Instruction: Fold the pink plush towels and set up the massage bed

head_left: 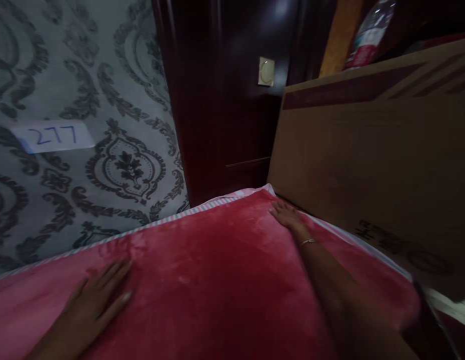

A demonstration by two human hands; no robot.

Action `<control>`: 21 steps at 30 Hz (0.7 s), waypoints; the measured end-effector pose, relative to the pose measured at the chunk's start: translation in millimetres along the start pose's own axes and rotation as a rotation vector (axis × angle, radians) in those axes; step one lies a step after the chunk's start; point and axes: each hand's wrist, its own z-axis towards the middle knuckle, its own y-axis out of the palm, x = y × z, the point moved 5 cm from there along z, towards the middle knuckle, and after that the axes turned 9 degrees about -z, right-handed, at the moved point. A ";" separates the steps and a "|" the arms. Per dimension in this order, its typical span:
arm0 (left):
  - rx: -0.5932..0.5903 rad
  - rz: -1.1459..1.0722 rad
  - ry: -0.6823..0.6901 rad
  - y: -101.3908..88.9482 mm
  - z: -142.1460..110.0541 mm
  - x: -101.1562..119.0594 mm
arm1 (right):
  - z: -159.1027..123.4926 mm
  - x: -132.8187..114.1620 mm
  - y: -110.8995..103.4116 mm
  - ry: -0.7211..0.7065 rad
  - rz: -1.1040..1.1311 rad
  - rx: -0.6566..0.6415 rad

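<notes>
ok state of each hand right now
Left hand: open, empty, on the red cover.
Right hand: open, empty, on the cover near its far corner.

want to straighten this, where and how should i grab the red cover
Probably pinch the red cover at its far corner, coming from above: it narrows to a point there, beside the flat right hand, while the cardboard box crowds its right edge.
</notes>
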 end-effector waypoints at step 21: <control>-0.036 0.018 -0.063 17.2 22.9 -6.9 | 40.5 -128.6 2.8 -0.400 -0.058 0.016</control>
